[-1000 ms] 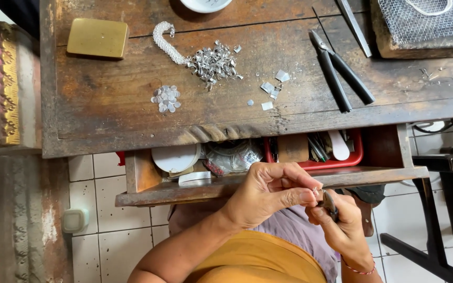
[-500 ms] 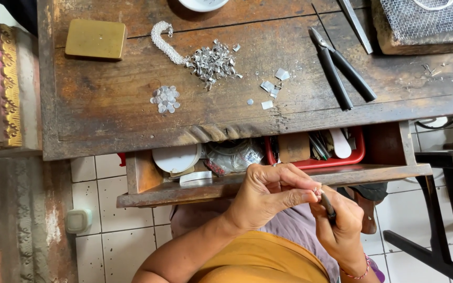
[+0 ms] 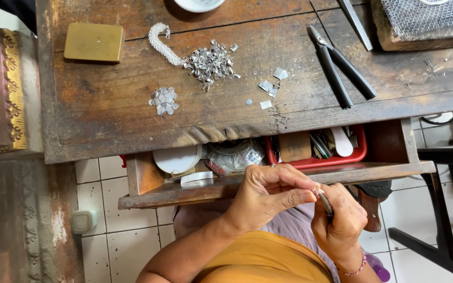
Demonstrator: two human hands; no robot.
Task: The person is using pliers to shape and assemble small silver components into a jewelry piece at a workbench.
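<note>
Both hands sit slightly lower against the drawer [image 3: 268,181] front than a second ago; grip unchanged.

Left hand [image 3: 268,196] pinches a tiny silver piece [image 3: 315,192] between thumb and forefinger. Right hand [image 3: 339,222], just beside it, is closed around a slim tool [image 3: 325,202] whose tip meets the piece. Above the hands, past the open drawer, lie scraps [image 3: 211,62] and pliers [image 3: 342,68].

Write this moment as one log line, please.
left hand: pinching tiny piece | right hand: holding small tool | place: over open drawer
</note>
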